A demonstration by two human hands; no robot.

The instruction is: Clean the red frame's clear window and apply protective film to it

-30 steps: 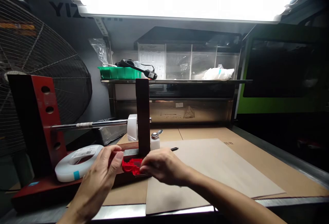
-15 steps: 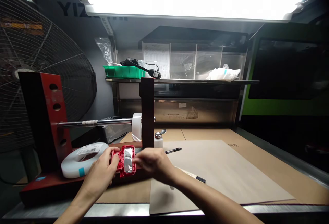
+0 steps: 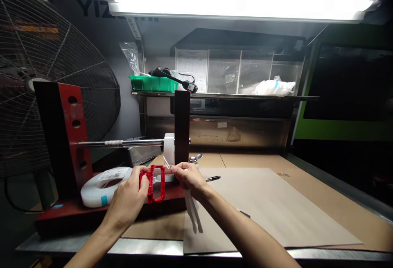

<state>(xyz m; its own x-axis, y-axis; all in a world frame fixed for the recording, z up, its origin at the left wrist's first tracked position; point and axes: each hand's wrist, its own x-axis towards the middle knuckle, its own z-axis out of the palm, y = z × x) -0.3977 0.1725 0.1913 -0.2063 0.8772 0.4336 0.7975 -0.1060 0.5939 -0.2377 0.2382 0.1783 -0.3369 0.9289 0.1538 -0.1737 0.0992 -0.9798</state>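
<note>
The left hand's [image 3: 127, 202] grip is closing on the red plastic frame [image 3: 155, 184], thumb on its near side and fingers wrapping its left edge, holding it upright just above the surface [image 3: 276, 202] near the front left corner; the right hand's [image 3: 188, 178] grip is pinching together on the end of a thin strip of clear film [image 3: 193, 212], drawn from the white tape roll [image 3: 168, 149] on the steel rod [image 3: 123, 142], with the loose ends hanging down below the fingers toward the front edge. The frame is sitting between the two hands, in front of the red stand [image 3: 72, 137] whose dark upright post [image 3: 182, 124] is carrying the rod; a second, larger white reel [image 3: 104, 186] is lying flat on the stand's base at the left edge. By the look of it the work is standing midway; the film appears to be pulled free and in hand, though whether it is touching the frame is hard to tell, and no strip is visibly laid down on the part yet. A black pen [image 3: 212, 178] is lying on the brown paper sheet behind the right wrist; a small metal-capped bottle [image 3: 193, 160] is standing beside the post; a green bin [image 3: 152, 83] is resting on the shelf behind, and a large wire fan [image 3: 39, 75] is filling the left side.
</note>
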